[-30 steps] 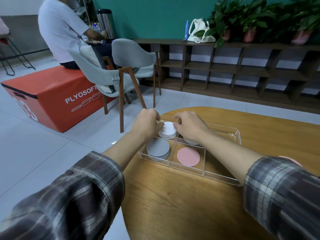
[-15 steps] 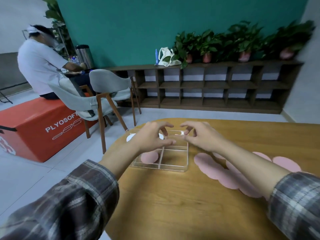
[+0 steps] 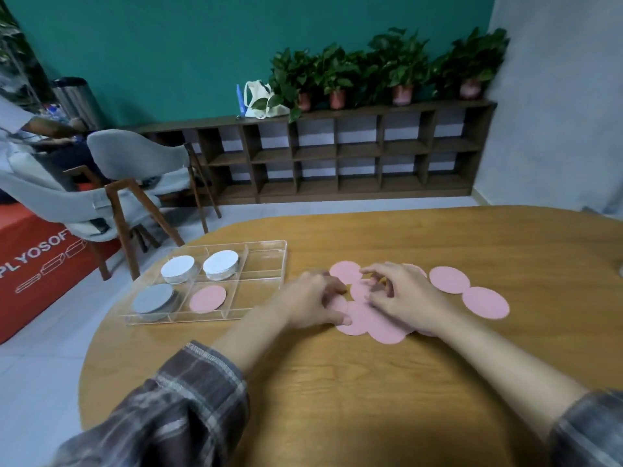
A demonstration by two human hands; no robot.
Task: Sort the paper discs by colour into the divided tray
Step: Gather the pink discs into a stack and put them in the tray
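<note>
My left hand (image 3: 313,299) and right hand (image 3: 406,294) are lying, fingers curled, on the loose pink discs (image 3: 384,328) on the table (image 3: 337,399); I cannot tell whether either is pinching one. Just left, the divided tray (image 3: 266,264) is holding white stacks (image 3: 220,264), a grey stack (image 3: 153,298) and one pink disc (image 3: 207,299).

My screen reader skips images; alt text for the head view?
The left hand and right hand touch a cluster of pink paper discs on a wooden table. Left of them, a clear divided tray holds two white stacks, a grey stack and one pink disc in separate compartments.
</note>
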